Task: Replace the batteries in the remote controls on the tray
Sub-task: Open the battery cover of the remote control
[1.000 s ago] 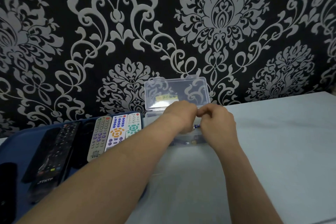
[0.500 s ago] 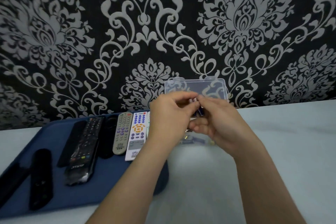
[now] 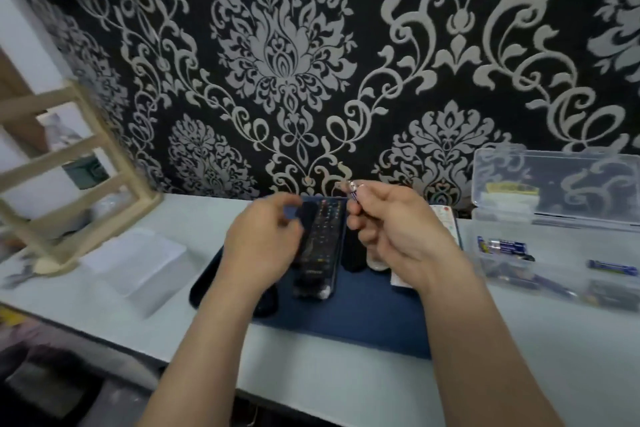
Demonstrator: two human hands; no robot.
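Well, nearest are two bare forearms reaching in over the pale table. Just beyond its front edge lies the dark blue tray. On the tray a long black remote lies lengthwise, with other dark remotes beside it and a white remote mostly hidden behind the right wrist.

The left hand hangs over the black remote's left side, fingers curled toward it. The blur makes it impossible to tell whether they grip it or only hover. The right hand is raised above the tray, thumb and fingertips pinching a small blue-and-silver battery (one or two, I cannot make out which).

Further right, off the tray, stands a clear plastic box with its lid tipped up against the patterned wall; spare batteries lie in its compartments. To the left is a flat clear plastic piece and, further off, a wooden rack.

The risk is in that light fingertip pinch — a smooth round cell held so high could slip and roll among the remotes or off the table. No battery cover looks open yet, so the left hand has to turn and open the remote alone. A fumble there could knock its neighbours — or the cell could go in the wrong way round.
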